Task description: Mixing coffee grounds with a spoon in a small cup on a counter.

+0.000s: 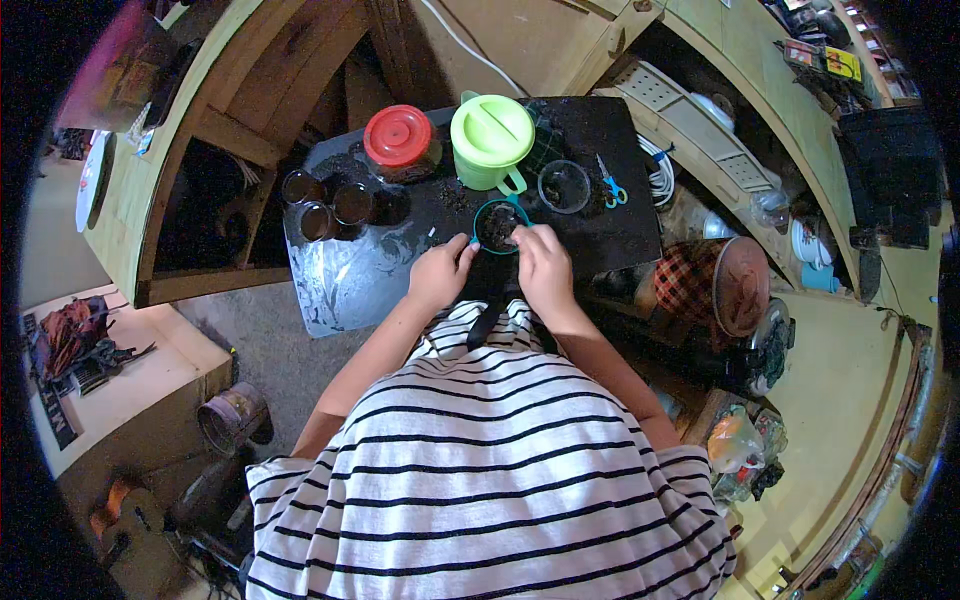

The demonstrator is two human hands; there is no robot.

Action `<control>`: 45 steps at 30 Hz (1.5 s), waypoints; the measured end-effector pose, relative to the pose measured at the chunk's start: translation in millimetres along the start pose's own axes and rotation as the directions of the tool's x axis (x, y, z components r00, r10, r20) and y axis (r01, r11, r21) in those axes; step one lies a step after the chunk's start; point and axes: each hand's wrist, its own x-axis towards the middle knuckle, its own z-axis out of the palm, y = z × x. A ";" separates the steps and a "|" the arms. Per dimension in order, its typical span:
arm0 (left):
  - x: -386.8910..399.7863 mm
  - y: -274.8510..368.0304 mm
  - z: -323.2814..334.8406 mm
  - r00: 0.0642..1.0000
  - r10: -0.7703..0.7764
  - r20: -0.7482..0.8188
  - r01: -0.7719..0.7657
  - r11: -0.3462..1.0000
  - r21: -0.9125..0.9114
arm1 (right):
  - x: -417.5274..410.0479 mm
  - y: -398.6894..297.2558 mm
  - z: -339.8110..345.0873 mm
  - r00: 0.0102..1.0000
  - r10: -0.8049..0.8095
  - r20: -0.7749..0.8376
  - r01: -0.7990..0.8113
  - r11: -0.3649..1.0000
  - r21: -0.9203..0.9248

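Note:
A round strainer with a teal rim is held low over the front of a dark table, with dark, wet-looking bits inside it. My left hand pinches the left side of the rim between thumb and fingers. At the right side, the bunched fingertips of my right hand reach over the rim to the dark contents; whether they grip anything is hidden. Just behind stands a lidded light-green pitcher. To its right sits a clear round container with dark residue.
A red-lidded jar stands left of the pitcher, and several glasses of dark liquid stand farther left. Blue-handled scissors lie at the right. Dark crumbs dot the table. A checked-cloth-covered container stands right of the table.

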 end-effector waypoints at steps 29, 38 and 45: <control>0.3 1.9 -0.1 1.000 -0.005 -0.010 0.005 1.000 0.011 | 3.9 10.4 1.7 0.995 0.075 0.058 -0.079 0.994 0.072; -0.9 2.4 0.3 1.000 -0.017 -0.004 0.017 1.000 0.017 | -2.7 -1.3 8.8 0.995 0.055 0.083 -0.059 0.997 0.040; 0.3 6.0 -1.3 1.000 -0.008 -0.011 0.008 1.000 0.007 | -1.0 16.5 13.9 0.997 -0.068 0.030 0.065 0.993 0.094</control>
